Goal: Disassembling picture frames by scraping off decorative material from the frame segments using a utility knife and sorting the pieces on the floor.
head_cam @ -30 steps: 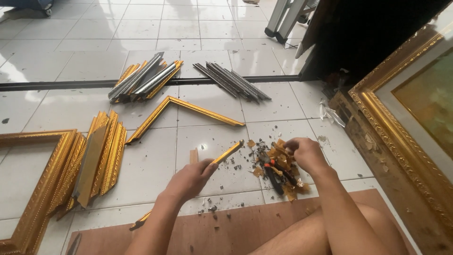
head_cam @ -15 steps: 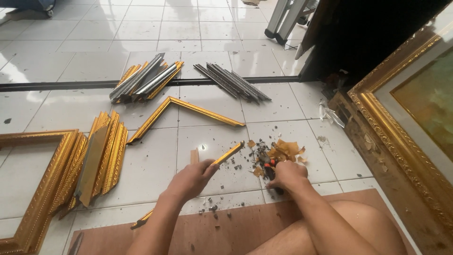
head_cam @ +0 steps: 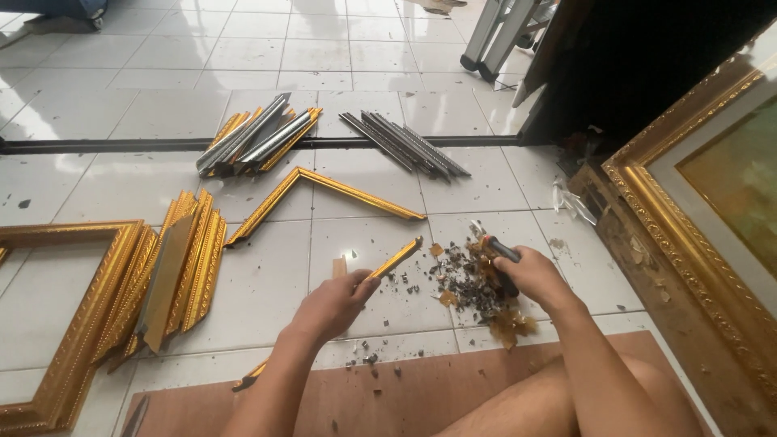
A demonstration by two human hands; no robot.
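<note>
Gripping a gold strip [head_cam: 394, 260] in our left hand [head_cam: 330, 306], we hold it slanted over the floor [head_cam: 267, 283], fingers wrapped around its near part while its far end points up and away toward the middle tiles. Our right hand [head_cam: 534, 279] is closed around a dark-handled tool [head_cam: 500, 251], whose working end we cannot make out; it sits just above a pile of chips [head_cam: 473, 291], made of grey bits and amber flakes lying between the two hands.

By our reading, the scraping or trimming of this strip is under way, not finished: the debris shows a good deal has come off something already, yet the strip is still in hand.

Much else lies about. A joined gold corner [head_cam: 320, 190] rests flat beyond the strip. A stack of gold mouldings [head_cam: 174, 267] leans beside a gold frame [head_cam: 73, 324] at the floor's left edge. Two bundles, silver-and-gold lengths [head_cam: 259, 133] and dark strips [head_cam: 405, 144], lie along the door track. A large framed picture [head_cam: 704, 218] stands at the right edge. We sit on a brown board [head_cam: 388, 392] at the near edge.
</note>
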